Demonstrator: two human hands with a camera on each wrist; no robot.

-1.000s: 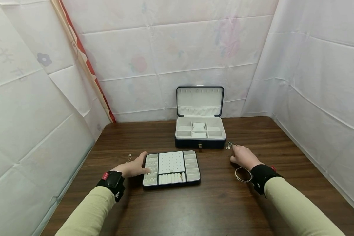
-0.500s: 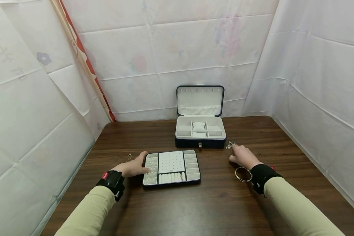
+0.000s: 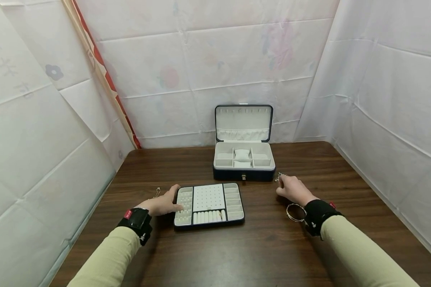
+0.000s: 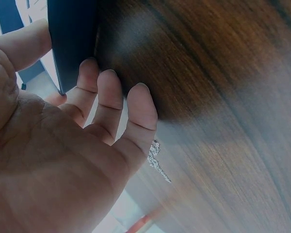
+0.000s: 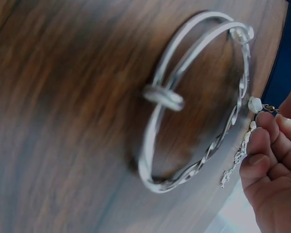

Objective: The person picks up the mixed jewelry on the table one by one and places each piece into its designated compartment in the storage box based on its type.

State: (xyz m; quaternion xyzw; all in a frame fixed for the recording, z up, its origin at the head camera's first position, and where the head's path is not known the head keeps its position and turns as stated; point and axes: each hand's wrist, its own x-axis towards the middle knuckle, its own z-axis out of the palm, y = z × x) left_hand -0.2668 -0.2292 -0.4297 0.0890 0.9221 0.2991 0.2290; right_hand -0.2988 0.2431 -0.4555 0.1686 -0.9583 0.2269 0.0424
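Note:
My left hand (image 3: 161, 204) grips the left edge of a dark-rimmed jewelry tray (image 3: 209, 228), thumb over the rim and other fingers along its side. In the left wrist view those fingers curl beside the dark tray wall (image 4: 70, 43). To the right of the jewelry box, my right hand (image 3: 296, 190) has its fingertips at a small silver jewelry chain (image 3: 278, 177). The right wrist view shows thumb and forefinger pinching its gold-coloured link beside a white bead (image 5: 254, 104); the silver strand (image 5: 238, 155) trails below. Some of the chain is hidden behind the fingers.
An open navy jewelry box (image 3: 244, 174) stands at the back, its compartments holding white cushions. A silver bangle (image 3: 290, 217) lies close to my right wrist. Left of the tray lies another small chain (image 3: 158, 192). White cloth walls (image 3: 201, 71) surround the wooden table (image 3: 215, 259).
My right hand's fingers have shifted slightly left, and the chain at their tips has moved a little and bunched. The left hand and tray stay put.

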